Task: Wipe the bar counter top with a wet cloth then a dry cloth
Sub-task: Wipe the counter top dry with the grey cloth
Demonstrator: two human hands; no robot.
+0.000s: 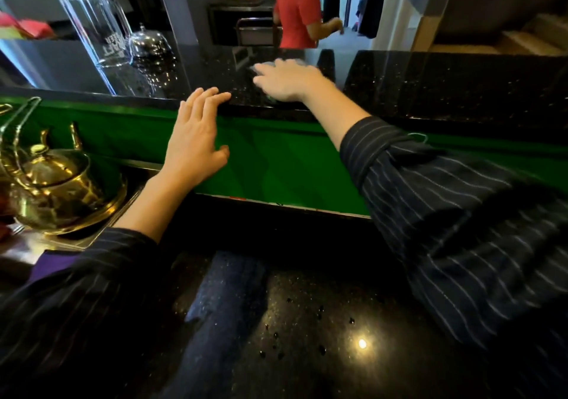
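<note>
Up on the raised black bench (430,85), the right hand (285,80) lies flat with fingers spread, pressing down on a cloth (270,97). Only slivers of the cloth show, a pale blurred edge past the fingertips and a dark greenish bit under the heel of the palm, so its colour and wetness are hard to tell. The bench top is glossy, speckled stone that mirrors the room. The left hand (196,134) holds nothing; it is open, fingers together, their tips resting on the near edge of the bench just left of the right hand, palm against the green panel (276,158) below. Beyond the left hand stand a clear jug (92,23) and a shiny steel dome (147,45). Nearer than that hand, at its left, sits a brass kettle (55,183). Below both wrists a lower dark top (307,321) carries a few water drops. Past the right hand, a person in red (296,8) stands in the background.
</note>
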